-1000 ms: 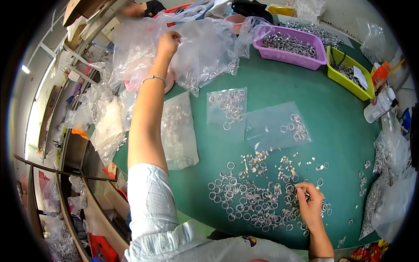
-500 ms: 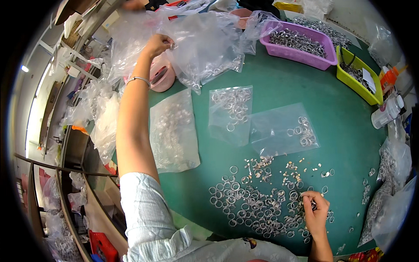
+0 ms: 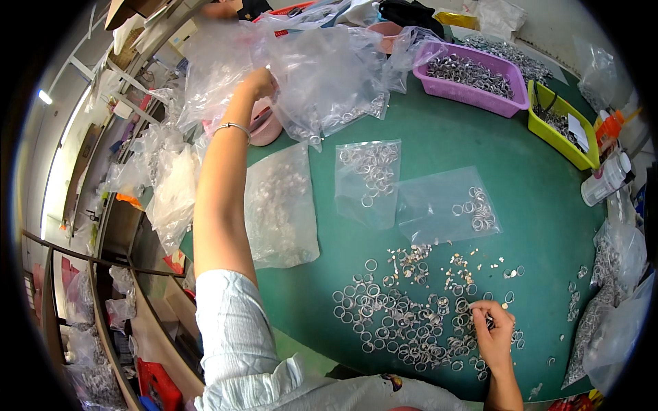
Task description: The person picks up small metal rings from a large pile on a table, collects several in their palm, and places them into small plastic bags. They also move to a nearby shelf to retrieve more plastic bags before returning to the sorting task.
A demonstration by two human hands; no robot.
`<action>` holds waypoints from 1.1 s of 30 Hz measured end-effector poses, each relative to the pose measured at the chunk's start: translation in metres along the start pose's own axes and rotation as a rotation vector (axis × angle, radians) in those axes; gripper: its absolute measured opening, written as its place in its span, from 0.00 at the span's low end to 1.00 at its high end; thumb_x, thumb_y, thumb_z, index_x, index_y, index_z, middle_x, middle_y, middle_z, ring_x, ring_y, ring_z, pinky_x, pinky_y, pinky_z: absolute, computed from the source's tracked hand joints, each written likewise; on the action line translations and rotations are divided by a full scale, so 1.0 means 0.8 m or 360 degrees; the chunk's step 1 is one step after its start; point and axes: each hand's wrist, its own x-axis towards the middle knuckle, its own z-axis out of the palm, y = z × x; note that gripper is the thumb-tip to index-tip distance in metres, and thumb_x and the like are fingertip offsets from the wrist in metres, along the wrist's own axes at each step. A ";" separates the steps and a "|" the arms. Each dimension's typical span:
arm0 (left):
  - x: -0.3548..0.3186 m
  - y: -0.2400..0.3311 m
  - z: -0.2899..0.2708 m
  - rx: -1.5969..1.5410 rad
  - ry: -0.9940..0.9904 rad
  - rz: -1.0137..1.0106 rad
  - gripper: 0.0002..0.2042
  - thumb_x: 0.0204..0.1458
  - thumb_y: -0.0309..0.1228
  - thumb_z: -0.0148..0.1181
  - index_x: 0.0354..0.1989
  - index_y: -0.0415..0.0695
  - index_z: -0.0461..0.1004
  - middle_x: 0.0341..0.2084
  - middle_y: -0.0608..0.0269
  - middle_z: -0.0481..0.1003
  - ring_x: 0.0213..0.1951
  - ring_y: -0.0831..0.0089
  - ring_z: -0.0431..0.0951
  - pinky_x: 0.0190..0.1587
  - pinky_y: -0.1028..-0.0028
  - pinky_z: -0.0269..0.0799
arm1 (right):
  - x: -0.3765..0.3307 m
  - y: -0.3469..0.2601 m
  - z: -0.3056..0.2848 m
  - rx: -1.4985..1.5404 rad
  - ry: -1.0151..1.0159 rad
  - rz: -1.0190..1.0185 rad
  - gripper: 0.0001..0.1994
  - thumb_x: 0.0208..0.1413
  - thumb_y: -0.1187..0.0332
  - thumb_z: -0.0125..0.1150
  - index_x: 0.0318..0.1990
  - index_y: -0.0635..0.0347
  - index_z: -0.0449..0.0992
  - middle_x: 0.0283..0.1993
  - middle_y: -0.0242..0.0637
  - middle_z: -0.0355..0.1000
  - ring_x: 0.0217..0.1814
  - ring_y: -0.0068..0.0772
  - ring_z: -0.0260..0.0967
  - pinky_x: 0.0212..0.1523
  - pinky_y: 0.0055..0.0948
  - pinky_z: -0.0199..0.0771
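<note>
Table, as I view it from my remote post: dark green, smooth and matt, its near edge bowed by the fisheye; pale wall behind, compartmented shelving on the left stuffed with bags, a lit tube at far left

At the far end I note a dark sleeve of another person, cut off by the upper edge

Loose rings: thin grey metallic hoops, spread over the near part of the table, some overlapping; small flat cream and tan chips lie scattered just beyond them

Right hand: at the right side of the loose rings, fingers curled, thumb and forefinger brought close together; I cannot tell whether a ring sits between them

Left hand: stretched far forward, beside the large plastic bags and over a pink round container; fingertips hidden, so I cannot tell its grip

Two flat transparent bags with rings inside lie mid-table, near each other; left of them, a frosted bag, cloudy and wrinkled, its contents blurred

Far right: purple basket, rectangular with rounded corners, heaped with rings; just beside it a yellow-green basket with dark-handled tools and a white slip; then a white cylindrical bottle
</note>
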 end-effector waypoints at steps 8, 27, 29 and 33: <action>-0.010 -0.019 0.011 0.0156 0.0870 0.0354 0.13 0.45 0.20 0.48 0.33 0.45 0.80 0.30 0.60 0.79 0.33 0.69 0.79 0.35 0.74 0.72 | -0.009 0.010 0.004 0.0118 -0.0094 0.0083 0.05 0.53 0.76 0.55 0.35 0.66 0.75 0.20 0.29 0.67 0.20 0.16 0.59 0.22 0.20 0.60; -0.413 0.174 0.206 -0.1185 0.0125 0.0173 0.11 0.43 0.28 0.66 0.35 0.39 0.75 0.13 0.69 0.55 0.18 0.81 0.55 0.22 0.77 0.56 | 0.081 -0.042 0.098 -0.0606 -0.0272 -0.0177 0.05 0.46 0.68 0.62 0.30 0.57 0.75 0.19 0.36 0.69 0.19 0.38 0.65 0.22 0.34 0.62; -0.405 0.180 0.213 -0.1035 0.0158 0.0263 0.11 0.41 0.28 0.66 0.34 0.39 0.76 0.12 0.64 0.58 0.16 0.77 0.59 0.22 0.74 0.59 | 0.091 -0.029 0.120 -0.0699 -0.0228 -0.0390 0.06 0.46 0.67 0.63 0.29 0.57 0.75 0.21 0.38 0.71 0.22 0.44 0.67 0.24 0.38 0.64; -0.401 0.183 0.215 -0.1004 0.0098 0.0290 0.09 0.42 0.28 0.64 0.31 0.38 0.76 0.14 0.63 0.64 0.19 0.76 0.66 0.23 0.73 0.62 | 0.087 -0.026 0.125 -0.0814 -0.0219 -0.0426 0.06 0.45 0.67 0.63 0.28 0.57 0.74 0.23 0.39 0.73 0.27 0.48 0.70 0.28 0.42 0.67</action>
